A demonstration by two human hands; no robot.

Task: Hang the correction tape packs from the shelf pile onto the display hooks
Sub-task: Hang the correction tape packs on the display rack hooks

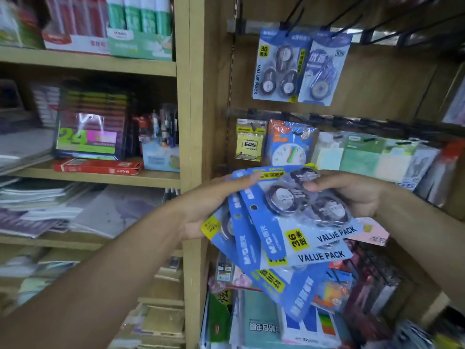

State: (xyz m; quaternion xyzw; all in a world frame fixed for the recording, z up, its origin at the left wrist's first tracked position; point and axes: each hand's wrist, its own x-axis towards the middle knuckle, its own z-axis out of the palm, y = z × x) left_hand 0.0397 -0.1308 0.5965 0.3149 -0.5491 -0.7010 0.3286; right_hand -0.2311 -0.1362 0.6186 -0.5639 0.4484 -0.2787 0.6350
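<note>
Correction tape packs (289,222), fanned between both your hands in front of the wooden display.

Head view: your left hand (214,205) grips the fan's left edge; your right hand (352,195) pinches the top pack, marked "VALUE PACK". Above, one matching pack (279,66) hangs on a hook (292,13); the black hooks (392,26) to its right stand bare. Stocked shelves (88,64) fill the left.
</note>
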